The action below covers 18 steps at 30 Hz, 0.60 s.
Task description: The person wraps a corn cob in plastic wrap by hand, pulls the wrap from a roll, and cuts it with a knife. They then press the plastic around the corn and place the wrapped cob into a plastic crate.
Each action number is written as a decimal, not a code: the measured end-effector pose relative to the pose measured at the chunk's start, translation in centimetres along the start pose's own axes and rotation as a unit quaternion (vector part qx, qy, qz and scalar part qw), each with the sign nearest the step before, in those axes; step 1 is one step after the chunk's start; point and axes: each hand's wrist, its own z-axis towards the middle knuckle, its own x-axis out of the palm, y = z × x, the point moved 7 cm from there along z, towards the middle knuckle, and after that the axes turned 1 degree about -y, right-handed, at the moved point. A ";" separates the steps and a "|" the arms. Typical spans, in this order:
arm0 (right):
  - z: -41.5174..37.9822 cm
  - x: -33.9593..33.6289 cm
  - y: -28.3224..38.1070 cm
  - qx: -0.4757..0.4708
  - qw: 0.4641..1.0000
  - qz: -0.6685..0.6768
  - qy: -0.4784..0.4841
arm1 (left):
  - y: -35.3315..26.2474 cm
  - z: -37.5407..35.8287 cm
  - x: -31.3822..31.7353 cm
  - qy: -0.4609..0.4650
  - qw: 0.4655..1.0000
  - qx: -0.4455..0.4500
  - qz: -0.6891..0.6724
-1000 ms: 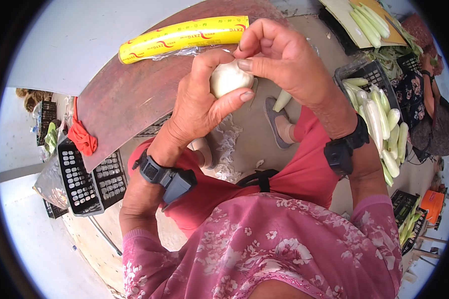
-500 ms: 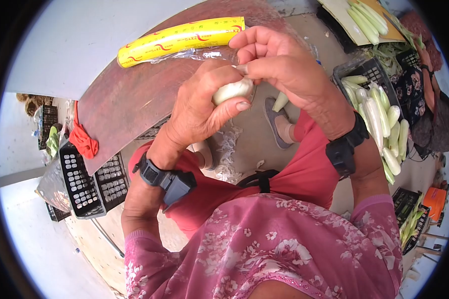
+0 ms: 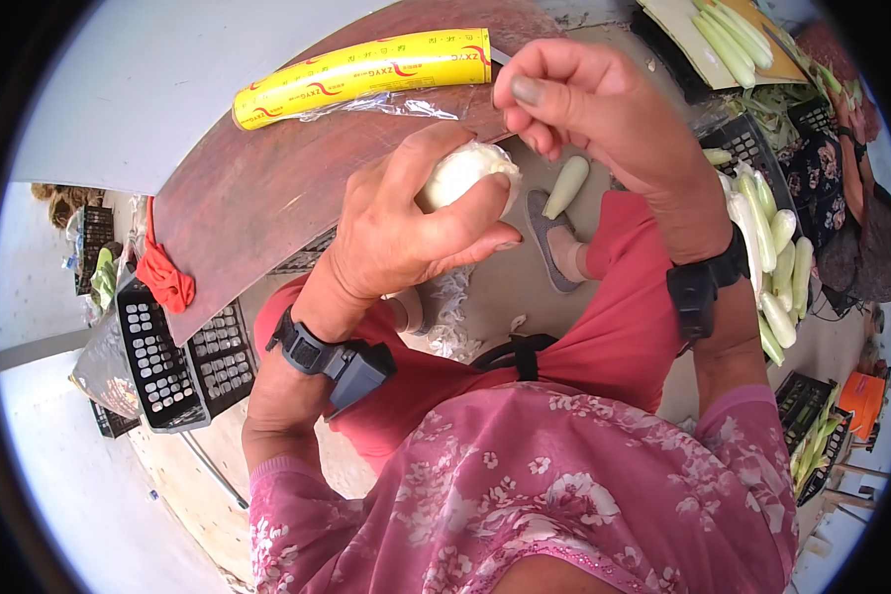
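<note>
In my left hand [image 3: 386, 218] is a pale, whitish, rounded vegetable [image 3: 465, 176], gripped between thumb and fingers; its upper end faces me, and the rest is hidden by the hand. Its edge looks shiny, perhaps from thin film, but its kind does not show. To the right and apart from it, my right hand [image 3: 604, 129] is raised with thumb and forefinger pressed together. Whatever may be in that pinch cannot be made out. Beyond both hands, a yellow roll of cling film [image 3: 366, 77] lies on the reddish table [image 3: 257, 213], with loose clear film [image 3: 386, 105] along its near side.
One pale green squash [image 3: 567, 186] is on the floor by a shoe [image 3: 549, 238]. More squash [image 3: 777, 247] fill a black crate [image 3: 742, 139] at right, near another person. Several squash lie on a board [image 3: 668, 40]. A red cloth [image 3: 165, 277] and black crates [image 3: 158, 356] are at left.
My right hand has moved up and right, away from the pale vegetable. The left hand has turned it, showing more of its end. The squash on the floor now shows more fully.
</note>
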 end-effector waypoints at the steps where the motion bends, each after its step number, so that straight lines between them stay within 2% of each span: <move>1: -0.1 0.3 0.5 -0.013 0.999 -0.040 0.017 | -0.1 0.1 0.0 -0.001 1.000 0.001 0.001; 2: -0.3 0.7 0.8 -0.026 0.996 -0.080 0.034 | -0.2 0.2 -0.1 -0.001 1.000 0.002 0.002; 5: -0.2 1.0 0.7 -0.077 0.979 -0.190 -0.007 | -0.3 0.2 0.0 0.001 1.000 0.002 0.003; 9: -0.1 1.6 0.1 -0.060 0.982 -0.178 0.017 | -0.5 0.0 0.3 0.015 0.999 0.033 0.021; 14: 0.0 1.7 0.1 -0.091 0.975 -0.199 0.035 | -0.6 0.0 0.5 0.024 0.999 0.015 0.028; 18: -0.4 2.0 1.3 -0.155 0.945 -0.286 -0.021 | -0.1 0.1 0.5 0.015 1.000 0.001 0.025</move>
